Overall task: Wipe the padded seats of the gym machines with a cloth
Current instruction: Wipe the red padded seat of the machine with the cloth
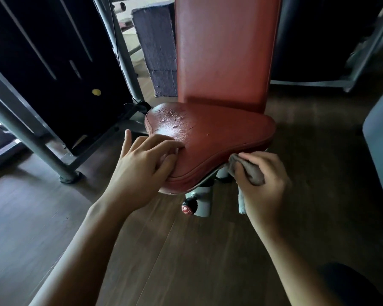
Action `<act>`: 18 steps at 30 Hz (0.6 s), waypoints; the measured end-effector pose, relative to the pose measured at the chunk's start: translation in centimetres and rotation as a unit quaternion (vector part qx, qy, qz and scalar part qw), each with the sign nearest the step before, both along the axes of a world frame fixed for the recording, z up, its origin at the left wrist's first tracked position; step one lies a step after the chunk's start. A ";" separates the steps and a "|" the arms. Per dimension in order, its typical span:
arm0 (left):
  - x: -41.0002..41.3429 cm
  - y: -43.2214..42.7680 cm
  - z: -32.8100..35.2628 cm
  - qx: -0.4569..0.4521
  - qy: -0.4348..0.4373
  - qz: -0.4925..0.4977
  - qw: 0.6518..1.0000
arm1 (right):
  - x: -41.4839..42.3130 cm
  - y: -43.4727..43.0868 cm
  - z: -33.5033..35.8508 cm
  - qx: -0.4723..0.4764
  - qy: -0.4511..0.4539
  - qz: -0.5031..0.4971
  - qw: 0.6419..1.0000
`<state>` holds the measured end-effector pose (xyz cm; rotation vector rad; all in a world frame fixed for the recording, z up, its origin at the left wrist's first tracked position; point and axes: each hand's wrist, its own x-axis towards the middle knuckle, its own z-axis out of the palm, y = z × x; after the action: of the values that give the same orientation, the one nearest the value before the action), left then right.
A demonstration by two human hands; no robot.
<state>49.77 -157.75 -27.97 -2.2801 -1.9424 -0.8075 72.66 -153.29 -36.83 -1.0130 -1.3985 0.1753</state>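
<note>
No text can be read anywhere; the red knob under the seat bears small white lettering on its face, too blurred to make out.

views: one, head | mount: worn on the person's head — wide-angle | facing: forward and down onto the seat | range: close, seat mid-frame — floor fills lower frame, backrest runs off top edge
</note>
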 end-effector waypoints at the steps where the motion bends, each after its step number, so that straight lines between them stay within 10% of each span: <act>1: 0.1 0.2 0.2 0.003 -0.002 0.000 1.000 | 0.6 0.1 -0.1 -0.004 -0.003 -0.008 1.000; 18: 3.0 3.5 0.1 -0.046 -0.023 0.005 0.999 | -0.1 3.6 -0.4 0.033 -0.006 -0.114 0.993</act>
<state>52.74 -154.26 -27.86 -2.3208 -2.0498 -0.7912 72.58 -149.71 -37.22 -1.1107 -1.2794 -0.0464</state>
